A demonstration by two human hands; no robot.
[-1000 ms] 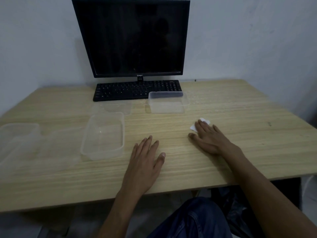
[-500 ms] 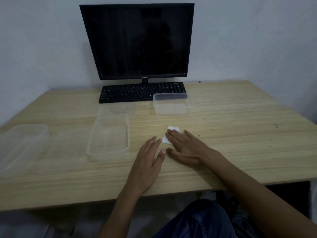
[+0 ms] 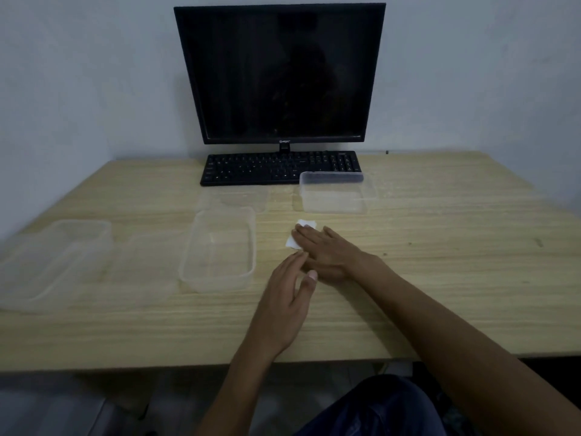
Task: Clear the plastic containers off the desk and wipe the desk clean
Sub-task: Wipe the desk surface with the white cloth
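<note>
The white wipe (image 3: pixel 300 234) lies flat on the worktop (image 3: pixel 456 262), just right of the open container (image 3: pixel 220 248) that serves as landmark here, and the right hand (image 3: pixel 327 251) lies on it with fingers (image 3: pixel 303 236) straight and spread, pressing rather than gripping. It looks thin, soft and very light, so it should bunch or slip out unless the flat palm keeps steady downward pressure; pressing from above suits it better than a pinch.

The left hand (image 3: pixel 283 306) rests on the worktop just right of and nearer than the open container, fingers straight and relaxed, holding nothing, its fingertips close against the right hand. The right forearm crosses in from the near right.

4 clear plastic pieces appear: the open container itself, an upturned container (image 3: pixel 333 193) beyond and to its right, a large container (image 3: pixel 59 259) well to its left, and what seems a flat lid (image 3: pixel 235 198) just behind it. All look light, thin-walled, slightly flexible and slick; I would take each by the rim or by 2 opposite long walls, gently, since squeezing would buckle them. None is yet cleared.
</note>
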